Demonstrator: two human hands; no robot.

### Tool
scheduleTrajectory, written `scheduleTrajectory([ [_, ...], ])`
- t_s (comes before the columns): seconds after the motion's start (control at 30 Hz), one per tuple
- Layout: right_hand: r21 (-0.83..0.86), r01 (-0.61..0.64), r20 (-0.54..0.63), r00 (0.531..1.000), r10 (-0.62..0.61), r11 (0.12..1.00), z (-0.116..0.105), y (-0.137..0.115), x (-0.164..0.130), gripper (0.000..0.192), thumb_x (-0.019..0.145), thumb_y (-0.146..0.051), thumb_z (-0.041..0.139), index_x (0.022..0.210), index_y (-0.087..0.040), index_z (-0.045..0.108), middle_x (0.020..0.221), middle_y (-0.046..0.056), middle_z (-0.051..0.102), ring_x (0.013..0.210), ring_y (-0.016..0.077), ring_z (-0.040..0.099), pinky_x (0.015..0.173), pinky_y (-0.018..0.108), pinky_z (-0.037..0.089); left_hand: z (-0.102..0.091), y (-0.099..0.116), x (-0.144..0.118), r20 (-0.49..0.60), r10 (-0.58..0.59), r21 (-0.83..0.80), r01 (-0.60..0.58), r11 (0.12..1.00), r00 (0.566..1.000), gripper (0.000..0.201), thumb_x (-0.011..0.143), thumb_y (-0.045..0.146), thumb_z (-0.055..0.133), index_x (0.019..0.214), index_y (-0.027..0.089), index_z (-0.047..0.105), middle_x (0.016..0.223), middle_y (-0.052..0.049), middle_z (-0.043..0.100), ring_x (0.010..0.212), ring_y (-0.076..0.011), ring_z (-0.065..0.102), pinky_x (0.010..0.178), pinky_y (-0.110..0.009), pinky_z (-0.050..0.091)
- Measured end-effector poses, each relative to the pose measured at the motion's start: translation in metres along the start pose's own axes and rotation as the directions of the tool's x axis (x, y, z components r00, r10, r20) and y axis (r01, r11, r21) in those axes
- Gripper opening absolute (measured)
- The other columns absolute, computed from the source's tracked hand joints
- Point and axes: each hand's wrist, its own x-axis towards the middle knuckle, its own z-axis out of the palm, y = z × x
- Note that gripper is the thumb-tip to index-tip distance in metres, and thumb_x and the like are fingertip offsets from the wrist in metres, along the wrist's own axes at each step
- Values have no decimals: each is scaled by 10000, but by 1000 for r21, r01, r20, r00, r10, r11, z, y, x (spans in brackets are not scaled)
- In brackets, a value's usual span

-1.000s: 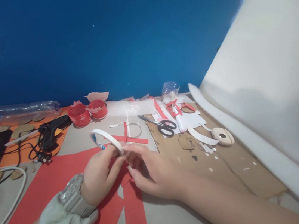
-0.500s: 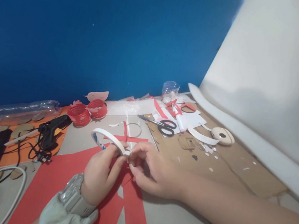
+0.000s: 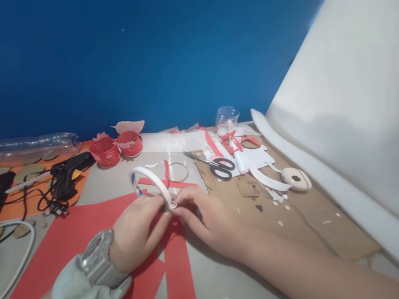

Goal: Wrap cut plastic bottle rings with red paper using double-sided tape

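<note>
My left hand [image 3: 136,238], with a metal watch on the wrist, holds a thin white roll of tape [image 3: 151,182] upright above sheets of red paper [image 3: 93,249]. My right hand [image 3: 207,219] pinches the tape's edge at the roll's near right side, fingertips meeting those of the left hand. A long red paper strip [image 3: 180,283] lies under both hands. Behind the roll lie crossed red strips [image 3: 167,181] and a small clear ring.
Black-handled scissors [image 3: 219,167], a white marker, red scraps and a round cream tape dispenser [image 3: 295,179] lie on brown cardboard at the back. Two red cut bottle rings [image 3: 116,147], a black glue gun [image 3: 67,174], cables and a plastic bottle sit left. A white foam board leans at the right.
Both hands and the tape roll have shifted slightly right and away. My right fingertips have closed in on the roll's edge, pinching it.
</note>
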Motion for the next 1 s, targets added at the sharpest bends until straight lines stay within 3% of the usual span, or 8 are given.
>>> scheduleTrajectory([
  [0.2, 35, 46, -5, 999, -45, 998, 0, 0, 0, 106, 934, -169, 486, 864, -205, 557, 808, -21, 624, 715, 99, 568, 672, 189, 416, 0, -4, -1, -50, 100, 123, -93, 988, 994, 130, 915, 217, 425, 974, 181, 535, 904, -85, 688, 824, -244, 639, 697, -345, 494],
  [0.33, 53, 44, -49, 998, -42, 998, 0, 1, -1, 106, 923, -134, 488, 868, -208, 540, 802, -29, 600, 719, 94, 553, 676, 187, 408, -4, -6, 2, -60, 147, 208, -132, 969, 987, 131, 913, 214, 410, 981, 161, 508, 844, -92, 670, 753, -249, 613, 683, -362, 472],
  [0.6, 100, 20, -142, 990, -6, 995, -2, 3, 5, 119, 965, -203, 443, 854, -216, 483, 717, -49, 533, 654, 101, 522, 644, 214, 407, -6, -18, 11, 49, 175, 354, -181, 918, 983, 227, 939, 196, 336, 920, 149, 557, 667, -52, 630, 590, -239, 577, 579, -346, 434],
  [0.8, 127, 35, -199, 980, -9, 991, -1, 10, 10, 119, 961, -229, 455, 845, -218, 480, 761, -38, 517, 676, 109, 501, 649, 231, 398, -27, -8, 21, 66, 138, 437, -153, 886, 988, 261, 956, 234, 339, 1004, 150, 581, 705, -51, 649, 629, -250, 598, 608, -359, 414],
  [1.0, 164, 51, -206, 978, -16, 985, -1, 16, 15, 108, 956, -243, 440, 850, -226, 454, 753, -34, 492, 662, 116, 493, 640, 241, 418, -53, 20, 23, 161, -32, 543, -61, 837, 986, 293, 893, 100, 334, 1072, 182, 551, 759, -48, 644, 703, -250, 622, 656, -361, 404],
])
